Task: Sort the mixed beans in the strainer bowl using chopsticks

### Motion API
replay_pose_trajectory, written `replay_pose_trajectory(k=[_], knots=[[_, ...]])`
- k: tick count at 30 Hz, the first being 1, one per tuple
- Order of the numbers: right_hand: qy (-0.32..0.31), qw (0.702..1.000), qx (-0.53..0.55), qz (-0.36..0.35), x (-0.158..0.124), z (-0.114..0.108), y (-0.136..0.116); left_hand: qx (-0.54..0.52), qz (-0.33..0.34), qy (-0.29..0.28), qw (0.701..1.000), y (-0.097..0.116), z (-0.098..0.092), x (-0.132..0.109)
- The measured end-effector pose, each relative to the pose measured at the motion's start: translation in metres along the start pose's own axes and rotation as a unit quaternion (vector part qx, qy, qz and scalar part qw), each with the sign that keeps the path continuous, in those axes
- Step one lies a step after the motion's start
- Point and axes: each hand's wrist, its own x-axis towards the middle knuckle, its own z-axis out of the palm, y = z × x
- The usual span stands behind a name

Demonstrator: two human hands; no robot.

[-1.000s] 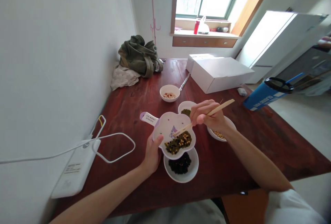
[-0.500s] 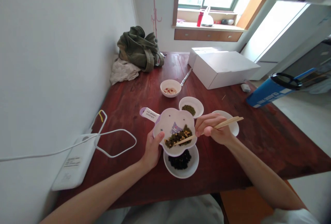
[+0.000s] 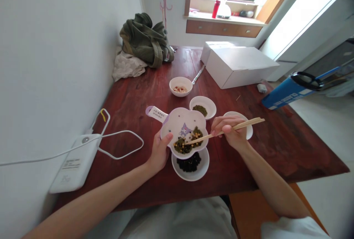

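My left hand (image 3: 159,153) grips a white flower-shaped dish (image 3: 177,121) by its edge, with a cartoon print and a lilac handle carrying a label. A mix of dark green flakes and yellow grains (image 3: 186,142) lies in its lower part. My right hand (image 3: 229,130) holds wooden chopsticks (image 3: 238,126), their tips resting in that mix. The dish overlaps a white bowl of black food (image 3: 190,164). Just under my right hand, a white bowl (image 3: 245,119) is partly hidden. A small dish of green mung beans (image 3: 201,107) and a bowl of pale bits (image 3: 180,86) stand farther out.
All this stands on a reddish-brown wooden table (image 3: 243,169). A white cardboard box (image 3: 238,66) is at the back right, with a blue tumbler (image 3: 287,93) at the right edge. On the left are a white power bank (image 3: 74,165) with cable, and an olive bag (image 3: 145,42).
My right hand has swung the chopsticks from a steep angle to a flatter one, tips still in the dish. The mix looks more spread out, and the whole view has tilted downward.
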Motion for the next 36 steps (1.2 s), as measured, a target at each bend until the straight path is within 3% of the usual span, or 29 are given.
replay_pose_trajectory(k=[10, 26, 36], knots=[[0.032, 0.993, 0.084, 0.071, -0.017, 0.003, 0.016, -0.004, 0.005, -0.013, 1.0, -0.003, 0.0, 0.0], [-0.008, 0.999, 0.03, 0.044, -0.007, 0.016, -0.01, 0.0, 0.015, -0.024, 1.0, -0.003, 0.0, 0.0], [0.024, 0.994, 0.088, 0.063, -0.02, 0.026, -0.006, -0.009, 0.025, -0.024, 0.999, -0.003, 0.002, 0.001]])
